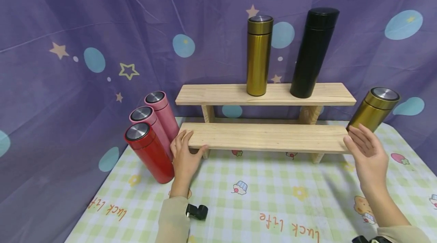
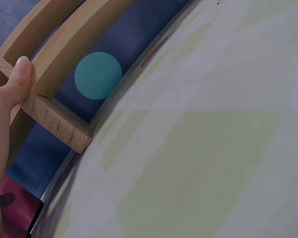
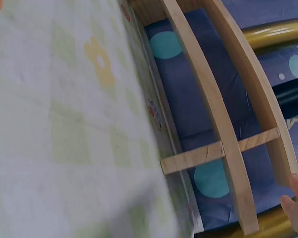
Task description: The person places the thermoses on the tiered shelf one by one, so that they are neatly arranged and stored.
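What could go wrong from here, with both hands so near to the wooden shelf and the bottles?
The left hand grips one end of the two-tier pale wooden shelf; an uneven pull might topple the tall black cylindrical bottle and tall gold cylindrical bottle standing on top.

It might also knock the glossy red cylindrical bottle close beside it.

The right hand might bump the second gold cylindrical bottle just beyond it.

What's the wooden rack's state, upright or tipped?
Upright: the rack has a gold bottle and black bottle standing on its upper board.
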`<control>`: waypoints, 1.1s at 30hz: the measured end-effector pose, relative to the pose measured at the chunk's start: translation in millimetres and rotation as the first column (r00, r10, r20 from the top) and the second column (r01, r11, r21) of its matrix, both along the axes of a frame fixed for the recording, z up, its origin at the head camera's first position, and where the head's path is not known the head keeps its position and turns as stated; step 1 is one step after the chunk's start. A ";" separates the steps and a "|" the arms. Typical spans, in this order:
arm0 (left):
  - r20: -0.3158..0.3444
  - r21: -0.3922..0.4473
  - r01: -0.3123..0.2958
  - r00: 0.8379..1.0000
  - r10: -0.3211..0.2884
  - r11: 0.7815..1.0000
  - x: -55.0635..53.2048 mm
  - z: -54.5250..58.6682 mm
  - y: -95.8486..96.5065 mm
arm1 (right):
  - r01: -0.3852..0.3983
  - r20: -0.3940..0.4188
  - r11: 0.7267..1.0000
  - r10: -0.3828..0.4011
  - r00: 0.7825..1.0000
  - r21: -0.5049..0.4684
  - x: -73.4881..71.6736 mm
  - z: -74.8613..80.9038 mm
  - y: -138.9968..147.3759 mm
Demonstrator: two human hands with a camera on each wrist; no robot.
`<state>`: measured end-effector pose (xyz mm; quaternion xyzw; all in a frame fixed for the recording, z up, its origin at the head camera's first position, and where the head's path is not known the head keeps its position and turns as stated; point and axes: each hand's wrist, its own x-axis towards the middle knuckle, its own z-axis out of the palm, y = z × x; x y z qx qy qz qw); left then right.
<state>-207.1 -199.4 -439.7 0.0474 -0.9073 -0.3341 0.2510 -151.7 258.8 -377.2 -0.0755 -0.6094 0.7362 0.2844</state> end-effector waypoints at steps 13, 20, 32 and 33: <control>0.006 0.001 0.000 1.000 0.000 1.000 -1.0 -0.9 0.4 | 0.073 0.080 0.997 -0.072 0.994 -0.013 6.5 -8.9 24.5; 0.003 -0.001 -0.006 1.000 0.006 1.000 -0.4 -1.1 0.4 | 0.085 0.103 0.995 -0.090 0.991 0.050 3.3 -13.7 34.7; 0.007 0.008 -0.005 1.000 0.005 1.000 1.0 0.9 1.4 | 0.180 0.086 0.979 -0.189 0.978 0.098 -6.2 -18.9 51.2; 0.009 0.007 -0.005 1.000 0.005 1.000 0.9 0.9 1.4 | 0.186 0.079 0.977 -0.194 0.978 0.104 -7.4 -19.1 52.9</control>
